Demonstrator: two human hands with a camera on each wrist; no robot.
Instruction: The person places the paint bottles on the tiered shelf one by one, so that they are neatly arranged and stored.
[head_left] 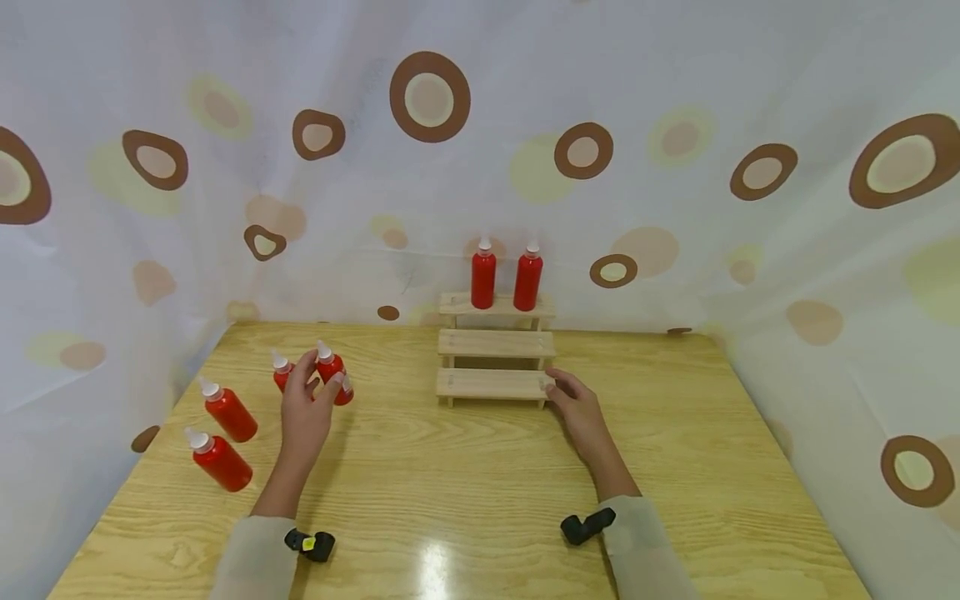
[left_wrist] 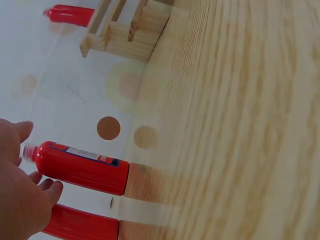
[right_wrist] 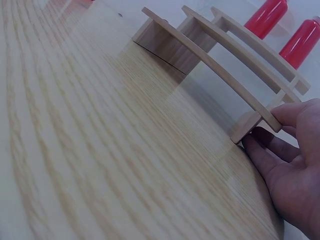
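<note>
Thumb and fingers of my left hand (head_left: 306,412) reach around the upper part of a red squeeze bottle (head_left: 334,379) with a white pointed cap. Seen from the left wrist, this bottle (left_wrist: 82,167) stands on the table, with the thumb apart from it and fingertips close to its side. A second red bottle (left_wrist: 82,222) is just beside it, partly hidden by the hand. My right hand (head_left: 583,414) holds the right end of the lowest step of a three-tier wooden stand (head_left: 495,384). In the right wrist view, the thumb and fingers pinch that step's end (right_wrist: 270,121).
Two red bottles, one left (head_left: 483,279) and one right (head_left: 528,282), stand on the top tier. Two more, a rear one (head_left: 231,415) and a front one (head_left: 222,463), stand at the table's left. A patterned curtain (head_left: 495,183) surrounds the wooden table (head_left: 450,483).
</note>
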